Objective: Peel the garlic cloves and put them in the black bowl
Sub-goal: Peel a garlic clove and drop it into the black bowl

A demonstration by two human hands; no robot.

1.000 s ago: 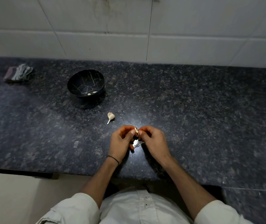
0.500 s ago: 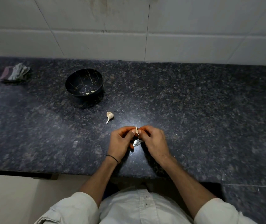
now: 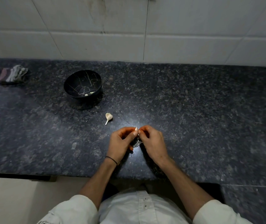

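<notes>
My left hand (image 3: 121, 142) and my right hand (image 3: 153, 141) meet above the counter's front middle, and both pinch one small garlic clove (image 3: 136, 129) between fingertips. Pale loose skin (image 3: 136, 143) hangs below the clove between my palms. A garlic piece with a thin stalk (image 3: 108, 117) lies on the counter just beyond my left hand. The black bowl (image 3: 74, 81), veined with gold lines, stands farther back on the left and holds two peeled cloves (image 3: 89, 94).
A folded cloth (image 3: 12, 75) lies at the far left of the dark granite counter (image 3: 201, 118). A white tiled wall (image 3: 177, 38) rises behind it. The counter's front edge runs just below my wrists.
My hands stay together on the clove, with only small finger movement. The view has shifted slightly.
</notes>
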